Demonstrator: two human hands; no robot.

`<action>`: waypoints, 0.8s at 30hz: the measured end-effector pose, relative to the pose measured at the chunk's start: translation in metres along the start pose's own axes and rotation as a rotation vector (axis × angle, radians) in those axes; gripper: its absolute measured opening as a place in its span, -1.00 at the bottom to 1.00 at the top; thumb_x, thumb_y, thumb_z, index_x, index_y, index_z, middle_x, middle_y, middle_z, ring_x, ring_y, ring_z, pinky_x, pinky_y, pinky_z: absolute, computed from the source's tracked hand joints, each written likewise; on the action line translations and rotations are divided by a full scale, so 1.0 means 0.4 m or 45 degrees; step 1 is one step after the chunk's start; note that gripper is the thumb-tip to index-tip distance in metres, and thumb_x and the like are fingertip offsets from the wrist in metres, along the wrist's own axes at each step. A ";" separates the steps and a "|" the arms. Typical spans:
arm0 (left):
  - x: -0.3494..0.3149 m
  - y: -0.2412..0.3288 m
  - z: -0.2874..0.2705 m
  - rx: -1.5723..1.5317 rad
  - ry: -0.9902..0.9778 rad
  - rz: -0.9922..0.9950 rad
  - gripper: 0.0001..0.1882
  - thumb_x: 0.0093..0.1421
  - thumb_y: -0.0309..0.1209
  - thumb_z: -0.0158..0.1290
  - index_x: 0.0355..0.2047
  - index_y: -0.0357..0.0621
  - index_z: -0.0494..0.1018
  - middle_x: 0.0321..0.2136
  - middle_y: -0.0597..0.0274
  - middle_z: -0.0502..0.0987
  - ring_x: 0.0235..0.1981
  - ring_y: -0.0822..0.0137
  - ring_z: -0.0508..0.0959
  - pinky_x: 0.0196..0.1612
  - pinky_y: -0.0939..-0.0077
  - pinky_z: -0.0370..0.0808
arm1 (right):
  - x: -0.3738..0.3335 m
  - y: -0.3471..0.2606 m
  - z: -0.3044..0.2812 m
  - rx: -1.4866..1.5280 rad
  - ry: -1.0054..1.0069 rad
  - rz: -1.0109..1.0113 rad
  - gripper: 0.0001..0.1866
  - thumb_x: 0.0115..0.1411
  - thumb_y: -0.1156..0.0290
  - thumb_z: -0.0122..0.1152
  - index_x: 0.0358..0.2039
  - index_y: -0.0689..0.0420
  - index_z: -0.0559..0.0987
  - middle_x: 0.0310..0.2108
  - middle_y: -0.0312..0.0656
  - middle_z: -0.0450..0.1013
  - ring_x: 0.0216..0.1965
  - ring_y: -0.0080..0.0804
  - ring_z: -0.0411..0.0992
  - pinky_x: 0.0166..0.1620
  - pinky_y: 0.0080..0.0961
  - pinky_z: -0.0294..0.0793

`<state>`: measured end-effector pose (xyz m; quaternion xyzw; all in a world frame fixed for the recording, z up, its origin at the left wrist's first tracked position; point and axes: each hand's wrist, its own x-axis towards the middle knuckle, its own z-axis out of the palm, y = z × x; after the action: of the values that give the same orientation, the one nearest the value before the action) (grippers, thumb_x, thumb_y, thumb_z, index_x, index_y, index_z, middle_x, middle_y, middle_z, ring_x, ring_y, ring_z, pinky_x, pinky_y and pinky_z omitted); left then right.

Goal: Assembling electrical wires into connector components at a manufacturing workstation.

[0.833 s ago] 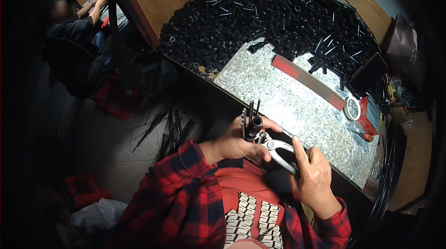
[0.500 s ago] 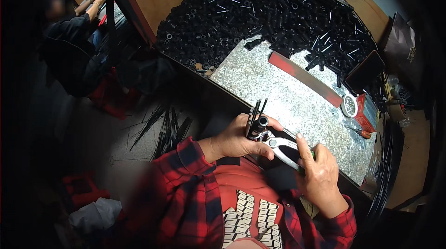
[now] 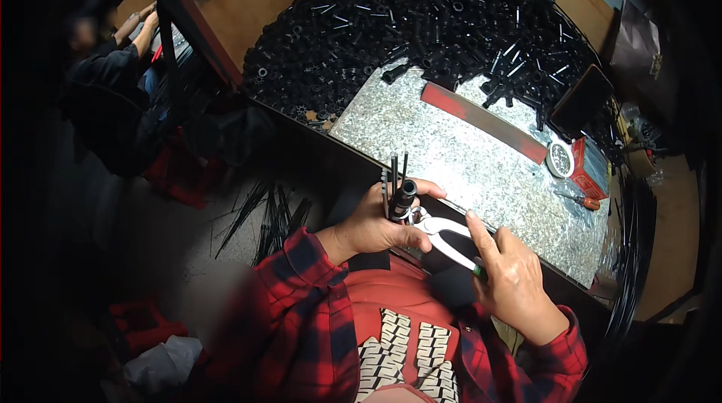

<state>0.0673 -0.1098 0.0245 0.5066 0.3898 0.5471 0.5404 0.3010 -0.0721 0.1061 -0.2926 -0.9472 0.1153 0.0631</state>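
My left hand (image 3: 368, 222) is closed around a black tubular part (image 3: 407, 191) that stands nearly upright with its round open end facing up. Several thin dark rods (image 3: 394, 170) stick up beside the tube from the same grip. My right hand (image 3: 514, 280) grips pincers (image 3: 447, 240) with silver jaws and a green handle sleeve, its index finger stretched along them. Their jaw end reaches the tube just below its top, close to my left thumb. The handles are spread apart. Exactly what the jaws touch is hidden by the fingers and the tube.
A large heap of black parts (image 3: 346, 49) covers the bench's far side. On the speckled bench top (image 3: 421, 140) lie a red-and-dark flat bar (image 3: 481, 123), a small white bowl (image 3: 560, 159), a red box (image 3: 589, 170) and a screwdriver (image 3: 589, 203). Another person (image 3: 113, 95) works at the far left.
Both hands, the tube and the pincers have shifted slightly left, and the whole view has shifted a little too. The pincers' handles look somewhat wider apart. Both grips stay the same.
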 end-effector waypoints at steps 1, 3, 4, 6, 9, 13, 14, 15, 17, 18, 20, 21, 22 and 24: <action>-0.002 0.000 -0.001 0.006 -0.012 -0.005 -0.18 -0.29 -0.14 0.42 -0.03 -0.25 0.37 -0.66 0.63 0.19 -0.58 0.75 0.17 -0.50 0.78 0.07 | 0.005 0.001 -0.004 -0.015 0.073 -0.051 -0.13 -0.22 0.55 0.29 0.21 0.09 0.24 -0.52 -0.12 0.22 -0.55 -0.21 0.31 -0.48 -0.34 0.31; -0.007 0.000 -0.007 -0.041 -0.049 -0.056 -0.17 -0.29 -0.13 0.42 -0.03 -0.24 0.36 -0.66 0.63 0.16 -0.58 0.74 0.16 -0.51 0.77 0.07 | 0.005 0.002 -0.017 -0.028 0.151 -0.083 -0.15 -0.21 0.55 0.28 0.20 0.09 0.26 -0.52 -0.13 0.21 -0.55 -0.23 0.29 -0.49 -0.36 0.30; -0.004 0.003 -0.011 -0.019 -0.086 -0.065 -0.17 -0.30 -0.12 0.42 -0.04 -0.25 0.35 -0.63 0.60 0.27 -0.55 0.73 0.24 -0.48 0.79 0.15 | 0.001 0.003 -0.026 -0.062 0.120 -0.096 -0.18 -0.19 0.54 0.28 0.19 0.09 0.28 -0.53 -0.15 0.20 -0.54 -0.24 0.28 -0.49 -0.37 0.29; -0.006 0.001 -0.006 -0.064 -0.102 -0.104 -0.19 -0.31 -0.12 0.42 -0.07 -0.26 0.36 -0.59 0.55 0.34 -0.53 0.70 0.30 -0.45 0.79 0.21 | -0.015 0.005 -0.025 -0.151 0.081 -0.110 -0.31 -0.11 0.51 0.21 0.15 0.08 0.35 -0.55 -0.17 0.17 -0.56 -0.31 0.28 -0.53 -0.41 0.29; -0.003 0.004 0.000 -0.029 -0.107 -0.116 -0.33 -0.26 -0.18 0.41 -0.17 -0.25 0.42 -0.52 0.46 0.44 -0.50 0.66 0.37 -0.43 0.76 0.29 | -0.031 -0.002 -0.033 -0.253 0.035 -0.126 -0.37 -0.04 0.50 0.13 0.14 0.08 0.37 -0.56 -0.19 0.16 -0.59 -0.38 0.26 -0.59 -0.47 0.30; 0.013 0.035 0.009 0.325 -0.163 -0.072 -0.76 -0.05 -0.40 0.29 -0.37 -0.17 0.52 -0.54 0.40 0.48 -0.50 0.60 0.42 -0.45 0.68 0.34 | -0.038 -0.004 -0.012 -0.325 0.085 -0.126 -0.35 -0.07 0.52 0.16 0.13 0.13 0.36 -0.56 -0.17 0.16 -0.63 -0.35 0.26 -0.60 -0.42 0.27; 0.019 0.033 0.008 0.324 -0.172 -0.080 -0.77 -0.04 -0.39 0.28 -0.38 -0.16 0.52 -0.55 0.41 0.48 -0.51 0.61 0.43 -0.46 0.69 0.34 | -0.039 -0.004 -0.008 -0.326 0.090 -0.117 -0.35 -0.07 0.52 0.16 0.13 0.13 0.36 -0.56 -0.17 0.16 -0.63 -0.35 0.26 -0.60 -0.42 0.27; 0.021 0.035 0.007 0.327 -0.177 -0.089 -0.79 -0.02 -0.37 0.26 -0.39 -0.16 0.52 -0.56 0.41 0.48 -0.51 0.61 0.44 -0.47 0.70 0.34 | -0.039 -0.006 -0.003 -0.337 0.098 -0.108 -0.35 -0.07 0.53 0.16 0.13 0.14 0.35 -0.56 -0.17 0.17 -0.62 -0.34 0.27 -0.60 -0.43 0.28; 0.022 0.040 0.006 0.350 -0.184 -0.070 -0.79 -0.01 -0.37 0.25 -0.36 -0.16 0.53 -0.52 0.40 0.49 -0.52 0.62 0.42 -0.47 0.71 0.34 | -0.038 -0.006 0.003 -0.348 0.114 -0.095 -0.34 -0.08 0.54 0.16 0.14 0.14 0.34 -0.56 -0.17 0.17 -0.61 -0.34 0.28 -0.60 -0.43 0.29; 0.019 0.039 0.006 0.290 -0.142 -0.099 -0.77 -0.05 -0.38 0.25 -0.35 -0.16 0.54 -0.51 0.39 0.50 -0.53 0.64 0.40 -0.47 0.72 0.32 | -0.034 -0.005 0.005 -0.196 0.066 -0.073 -0.32 -0.10 0.56 0.17 0.14 0.15 0.34 -0.55 -0.15 0.19 -0.60 -0.31 0.29 -0.59 -0.41 0.30; 0.019 0.033 0.000 0.170 -0.104 -0.171 -0.55 -0.11 -0.35 0.30 -0.19 -0.24 0.49 -0.57 0.44 0.45 -0.57 0.68 0.34 -0.50 0.74 0.26 | -0.018 0.000 -0.012 0.158 -0.112 0.007 -0.27 -0.14 0.60 0.21 0.15 0.17 0.31 -0.47 -0.04 0.31 -0.50 -0.16 0.37 -0.45 -0.35 0.39; 0.017 0.014 -0.014 0.181 -0.084 -0.164 -0.55 -0.11 -0.35 0.30 -0.19 -0.24 0.49 -0.57 0.44 0.45 -0.57 0.68 0.34 -0.50 0.74 0.26 | -0.007 0.007 -0.014 0.158 -0.108 -0.017 -0.27 -0.14 0.60 0.21 0.15 0.17 0.31 -0.47 -0.04 0.31 -0.50 -0.16 0.37 -0.45 -0.35 0.39; 0.026 -0.017 -0.032 0.125 -0.070 -0.072 -0.42 -0.12 -0.25 0.32 -0.12 -0.29 0.42 -0.63 0.45 0.40 -0.61 0.67 0.32 -0.53 0.73 0.24 | 0.001 0.021 -0.017 0.342 -0.160 0.041 -0.27 -0.12 0.58 0.23 0.16 0.17 0.30 -0.42 -0.01 0.35 -0.44 -0.10 0.39 -0.37 -0.33 0.41; 0.057 -0.027 -0.051 -0.194 -0.026 -0.041 -0.08 -0.11 0.15 0.22 0.00 -0.41 0.25 -0.77 0.48 0.23 -0.73 0.61 0.22 -0.61 0.69 0.19 | 0.009 0.073 0.015 0.518 -0.111 0.091 -0.29 -0.04 0.51 0.27 0.17 0.15 0.27 -0.31 0.04 0.42 -0.30 0.00 0.43 -0.19 -0.31 0.41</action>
<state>0.0520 -0.0838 0.0131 0.4632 0.3497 0.5613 0.5900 0.3126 -0.0475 0.0930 -0.3021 -0.8951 0.3189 0.0758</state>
